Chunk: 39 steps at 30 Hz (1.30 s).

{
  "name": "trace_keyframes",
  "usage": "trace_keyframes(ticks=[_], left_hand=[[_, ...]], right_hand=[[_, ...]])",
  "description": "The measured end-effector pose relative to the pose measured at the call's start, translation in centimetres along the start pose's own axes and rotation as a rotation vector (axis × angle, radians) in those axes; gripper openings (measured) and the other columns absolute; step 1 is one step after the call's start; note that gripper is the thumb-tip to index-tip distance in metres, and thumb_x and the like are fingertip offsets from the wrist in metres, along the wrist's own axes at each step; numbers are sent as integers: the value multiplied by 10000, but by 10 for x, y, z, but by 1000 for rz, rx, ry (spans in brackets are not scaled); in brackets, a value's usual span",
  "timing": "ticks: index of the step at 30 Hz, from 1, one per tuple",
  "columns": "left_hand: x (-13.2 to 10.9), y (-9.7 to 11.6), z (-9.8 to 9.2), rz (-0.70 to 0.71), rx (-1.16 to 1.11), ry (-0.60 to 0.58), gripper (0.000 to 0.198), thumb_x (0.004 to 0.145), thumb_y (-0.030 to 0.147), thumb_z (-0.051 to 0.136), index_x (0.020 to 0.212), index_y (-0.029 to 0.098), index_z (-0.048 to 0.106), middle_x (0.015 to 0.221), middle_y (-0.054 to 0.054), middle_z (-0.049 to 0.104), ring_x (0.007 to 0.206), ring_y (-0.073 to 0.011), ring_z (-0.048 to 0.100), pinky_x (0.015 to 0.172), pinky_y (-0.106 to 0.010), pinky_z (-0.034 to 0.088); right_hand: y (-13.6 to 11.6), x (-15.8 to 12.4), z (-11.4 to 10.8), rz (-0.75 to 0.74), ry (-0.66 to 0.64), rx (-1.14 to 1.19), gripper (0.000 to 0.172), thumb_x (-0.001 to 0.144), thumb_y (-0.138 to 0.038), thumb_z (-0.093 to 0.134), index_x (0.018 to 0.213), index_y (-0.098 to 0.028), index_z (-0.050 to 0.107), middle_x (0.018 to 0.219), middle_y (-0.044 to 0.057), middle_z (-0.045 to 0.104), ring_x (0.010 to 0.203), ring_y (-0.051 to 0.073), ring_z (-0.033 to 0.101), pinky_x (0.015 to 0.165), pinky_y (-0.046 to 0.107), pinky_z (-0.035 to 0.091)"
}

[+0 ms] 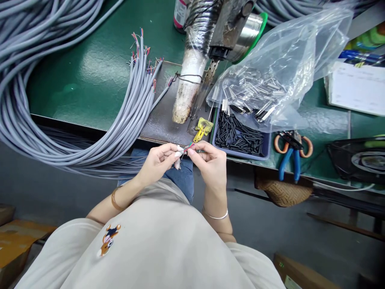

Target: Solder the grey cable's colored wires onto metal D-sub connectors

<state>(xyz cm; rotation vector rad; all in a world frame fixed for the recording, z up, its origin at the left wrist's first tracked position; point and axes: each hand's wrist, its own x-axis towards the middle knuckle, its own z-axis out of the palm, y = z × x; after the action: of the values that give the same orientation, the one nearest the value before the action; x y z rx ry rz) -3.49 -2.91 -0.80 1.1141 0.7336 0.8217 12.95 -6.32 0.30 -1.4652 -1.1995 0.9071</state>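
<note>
My left hand (pixel 158 162) and my right hand (pixel 210 162) meet in front of my body, just off the table's near edge. Between their fingertips runs a small bundle of thin coloured wires (pixel 189 147), red and green among them. The left fingers pinch it at its whitish end, and white coverings show on some of those fingertips. From the other side my right thumb and index finger close on the coloured strands. Just beyond the hands lie a yellow clip (pixel 199 135) and a yellow sponge-like piece (pixel 205 124). What the wires lead to is hidden by the hands.
Thick grey cables (pixel 126 116) with stripped ends sweep across the left. A soldering iron (pixel 203 90) hangs beside a white wrapped tube (pixel 188 88). On the right are a blue tray (pixel 267 144) of black sleeves, a plastic bag (pixel 306 60) of connectors and blue-handled pliers (pixel 285 162).
</note>
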Motion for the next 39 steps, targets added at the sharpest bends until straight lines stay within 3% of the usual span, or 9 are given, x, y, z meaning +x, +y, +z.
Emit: trace_keyframes(ticks=[5, 7, 13, 16, 19, 24, 33, 36, 39], left_hand=[[-1, -12, 1, 354, 546, 143, 142, 936, 231, 649, 959, 142, 757, 875, -93, 780, 745, -153, 697, 713, -256, 544], [-3, -13, 4, 378, 615, 175, 146, 946, 227, 626, 947, 144, 746, 865, -92, 771, 750, -154, 689, 720, -260, 537], [-4, 4, 6, 15, 23, 96, 290, 960, 441, 638, 934, 152, 619, 583, 35, 593, 432, -52, 425, 444, -177, 345], [-3, 12, 1, -71, -137, 14, 342, 916, 473, 700, 931, 141, 618, 567, 31, 608, 382, -26, 314, 391, -173, 240], [-3, 13, -2, -69, -175, 1, 320, 906, 435, 726, 946, 130, 639, 573, 25, 625, 390, -23, 324, 398, -171, 246], [-3, 10, 1, -43, -130, 25, 327, 873, 433, 764, 899, 123, 661, 582, 25, 625, 460, -42, 446, 474, -176, 368], [-5, 5, 4, -45, -31, 84, 372, 832, 485, 790, 880, 134, 674, 634, 5, 637, 577, -94, 584, 572, -211, 465], [-5, 4, 4, -37, -66, 90, 365, 870, 494, 750, 904, 143, 656, 625, 13, 627, 526, -70, 529, 517, -190, 411], [-2, 6, 2, -158, -196, 75, 399, 861, 529, 743, 871, 156, 603, 561, 41, 580, 406, -33, 359, 401, -174, 240]], right_hand=[[-9, -4, 2, -394, 60, -531, 124, 914, -153, 620, 858, -207, 717, 779, 4, 708, 657, 101, 609, 604, 233, 434], [-11, -6, 3, -442, 60, -601, 138, 927, -147, 606, 881, -208, 722, 797, 12, 725, 692, 109, 631, 631, 238, 450], [-11, -5, 2, -136, 96, -127, 102, 873, -192, 686, 774, -209, 705, 685, -40, 640, 475, 56, 375, 463, 238, 295], [-8, -3, 2, -7, 117, 23, 72, 856, -259, 711, 808, -213, 739, 731, -16, 671, 499, 63, 426, 445, 225, 293], [-7, 0, 2, 54, 77, 47, 108, 841, -303, 723, 799, -209, 757, 751, 10, 681, 570, 88, 518, 461, 215, 340], [-9, 3, 0, 50, -26, 40, 109, 828, -300, 727, 808, -204, 773, 754, 15, 666, 584, 87, 507, 477, 219, 340], [-7, 6, -2, 119, -28, 63, 139, 786, -316, 720, 727, -191, 717, 628, -29, 564, 480, 51, 324, 440, 225, 212], [-8, 2, 1, 113, -26, 52, 153, 793, -326, 709, 710, -202, 678, 552, -61, 469, 465, 59, 306, 435, 222, 225], [-11, -5, 5, -38, 27, -100, 140, 837, -271, 683, 717, -201, 663, 596, -57, 504, 481, 57, 308, 471, 234, 267]])
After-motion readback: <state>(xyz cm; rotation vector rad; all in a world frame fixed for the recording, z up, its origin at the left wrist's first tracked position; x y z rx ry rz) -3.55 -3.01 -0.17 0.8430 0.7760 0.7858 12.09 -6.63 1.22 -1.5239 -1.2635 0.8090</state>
